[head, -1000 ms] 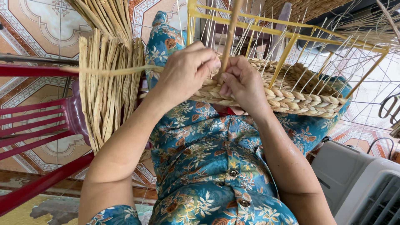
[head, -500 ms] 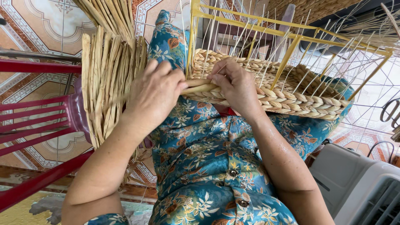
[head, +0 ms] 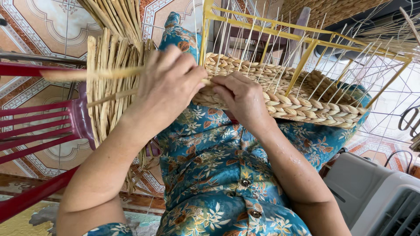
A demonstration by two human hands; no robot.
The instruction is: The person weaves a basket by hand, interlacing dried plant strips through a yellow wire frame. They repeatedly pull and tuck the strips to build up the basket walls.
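Observation:
A half-woven straw basket (head: 306,102) on a yellow wire frame (head: 306,52) rests on my lap, with thin white wire uprights sticking out of it. My left hand (head: 168,87) is closed around pale straw strands (head: 87,74) that stretch out to the left, at the basket's near left corner. My right hand (head: 243,98) presses on the woven rim right beside it, fingers pinching the weave. The fingertips of both hands almost meet at the corner.
A bundle of dried straw (head: 109,65) hangs over a red plastic chair (head: 43,126) on my left. A grey plastic box (head: 376,196) stands at lower right, black scissors (head: 409,120) at the right edge. Patterned floor tiles (head: 39,26) lie below.
My left hand dropped from the upright strand, slid left, then came back to the basket corner holding strands that now run out leftward. My right hand stayed on the rim.

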